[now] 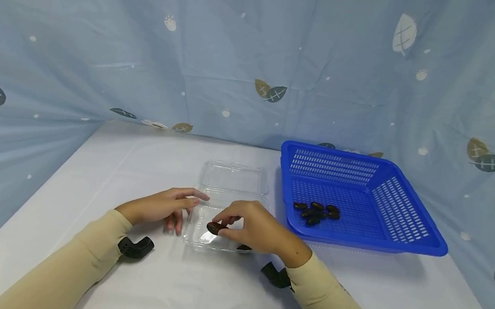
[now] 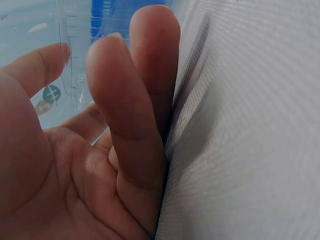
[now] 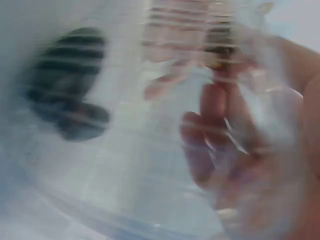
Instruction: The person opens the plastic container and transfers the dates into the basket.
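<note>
My right hand (image 1: 254, 226) reaches over the clear plastic clamshell box (image 1: 217, 246) and pinches a dark brown, glossy oval piece (image 1: 214, 228), date-like in shape, between thumb and fingertips. Another dark piece (image 1: 244, 247) lies at the box's near right, partly covered by that hand. Through the clear plastic, the right wrist view shows blurred dark pieces (image 3: 67, 75). My left hand (image 1: 165, 206) is at the box's left side, its fingers loosely spread and thumb and index tip right at the wall. In the left wrist view, its other fingers (image 2: 125, 95) lie along the white cloth.
A blue plastic basket (image 1: 368, 241) stands right of the box, with several dark oval pieces (image 1: 314, 213) in its near left part. The box's clear lid (image 1: 234, 178) lies folded back. Behind the white table (image 1: 44, 254) hangs a blue leaf-print curtain (image 1: 221, 49).
</note>
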Tool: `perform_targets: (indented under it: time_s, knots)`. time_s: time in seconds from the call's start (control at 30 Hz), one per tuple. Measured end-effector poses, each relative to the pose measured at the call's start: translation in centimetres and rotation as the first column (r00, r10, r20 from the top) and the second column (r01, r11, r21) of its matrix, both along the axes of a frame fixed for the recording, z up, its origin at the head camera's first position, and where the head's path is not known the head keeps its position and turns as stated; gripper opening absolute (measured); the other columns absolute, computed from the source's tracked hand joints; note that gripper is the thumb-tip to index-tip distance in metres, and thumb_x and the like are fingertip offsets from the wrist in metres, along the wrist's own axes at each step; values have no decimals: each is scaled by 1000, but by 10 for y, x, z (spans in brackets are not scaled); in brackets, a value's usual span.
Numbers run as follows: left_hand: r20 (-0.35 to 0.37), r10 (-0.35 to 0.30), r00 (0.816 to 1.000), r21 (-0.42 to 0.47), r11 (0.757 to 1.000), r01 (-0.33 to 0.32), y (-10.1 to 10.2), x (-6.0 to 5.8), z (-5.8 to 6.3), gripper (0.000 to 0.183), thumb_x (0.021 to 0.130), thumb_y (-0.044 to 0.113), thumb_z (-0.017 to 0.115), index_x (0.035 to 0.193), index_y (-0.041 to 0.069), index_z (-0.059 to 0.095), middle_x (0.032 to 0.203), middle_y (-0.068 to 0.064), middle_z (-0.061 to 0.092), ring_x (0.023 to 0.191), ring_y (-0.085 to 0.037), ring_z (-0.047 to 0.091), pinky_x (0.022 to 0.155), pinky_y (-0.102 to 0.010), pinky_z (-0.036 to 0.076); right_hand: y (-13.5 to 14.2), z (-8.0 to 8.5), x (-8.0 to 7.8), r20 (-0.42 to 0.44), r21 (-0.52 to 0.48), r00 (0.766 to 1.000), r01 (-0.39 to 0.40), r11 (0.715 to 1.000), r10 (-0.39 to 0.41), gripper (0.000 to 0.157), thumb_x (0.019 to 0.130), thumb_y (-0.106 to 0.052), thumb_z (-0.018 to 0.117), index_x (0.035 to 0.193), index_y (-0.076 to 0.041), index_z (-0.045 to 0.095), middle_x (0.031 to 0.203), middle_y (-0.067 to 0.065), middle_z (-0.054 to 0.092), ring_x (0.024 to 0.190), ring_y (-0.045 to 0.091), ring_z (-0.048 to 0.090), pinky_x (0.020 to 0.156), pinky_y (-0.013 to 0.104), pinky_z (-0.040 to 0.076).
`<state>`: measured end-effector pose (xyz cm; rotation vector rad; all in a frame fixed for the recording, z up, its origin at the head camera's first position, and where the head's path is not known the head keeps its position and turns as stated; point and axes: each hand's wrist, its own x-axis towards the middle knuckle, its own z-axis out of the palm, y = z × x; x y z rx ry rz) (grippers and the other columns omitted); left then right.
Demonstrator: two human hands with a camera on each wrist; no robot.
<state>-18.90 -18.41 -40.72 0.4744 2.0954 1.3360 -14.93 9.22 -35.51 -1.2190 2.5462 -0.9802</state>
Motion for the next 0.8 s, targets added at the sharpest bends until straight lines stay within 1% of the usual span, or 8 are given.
perform_targets:
  time_s: [0.1,0.2,0.3,0.4,0.5,0.6,0.73,0.8]
  knots:
    - [-4,-2,1000,5,1000,2,1,1,0,47,105,47,46,146,24,47,112,-19,55,60,-25,68,53,-32,54,2,8,4,-82,-95,995,40,995,-48,24,87,-12,79,111,-11,76,94,0,72,90,15,67,84,29,58]
    - [-12,-8,1000,8,1000,8,1,1,0,48,106,47,45,147,22,47,113,-20,54,62,-26,68,54,-32,55,8,17,6,-158,-177,981,87,980,-116,24,86,-10,80,110,-11,76,94,0,72,89,18,67,83,28,58]
    - [-14,-8,1000,9,1000,8,1,1,1,48,106,46,45,147,23,47,111,-20,53,62,-26,68,54,-33,54,21,28,6,-205,-243,961,133,961,-185,25,85,-8,80,110,-11,76,96,0,72,89,16,65,81,28,58]
    - [-9,-8,1000,14,1000,8,0,1,0,47,106,46,45,147,23,47,109,-19,52,61,-26,68,53,-32,54,39,39,4,-231,-275,941,182,944,-248,26,85,-5,80,110,-9,76,97,1,72,89,19,65,80,31,58]
    - [-2,-8,1000,14,1000,8,-1,1,-1,48,105,47,46,147,24,47,111,-19,52,62,-26,68,54,-32,54,58,46,-1,-237,-265,922,240,934,-305,26,84,-4,80,110,-8,76,98,4,73,89,23,66,78,35,59]
    - [-6,-8,1000,9,1000,8,-2,1,0,48,105,48,46,147,25,47,112,-19,53,62,-27,68,54,-32,55,79,49,-7,-215,-232,903,324,917,-373,25,86,-5,78,111,-8,75,100,6,72,89,23,66,77,39,59]
    - [-17,-11,1000,7,1000,11,-2,1,1,48,105,48,45,147,25,47,111,-20,54,62,-26,68,55,-33,55,104,48,-15,-189,-175,863,439,881,-468,25,89,-8,76,113,-8,74,100,7,72,91,19,65,79,41,59]
    - [-18,-14,1000,12,1000,14,-1,1,1,48,105,48,45,147,25,47,111,-20,54,62,-26,68,55,-33,55,116,46,-18,-193,-148,843,481,864,-502,24,89,-8,76,113,-7,74,99,9,71,90,20,65,79,40,59]
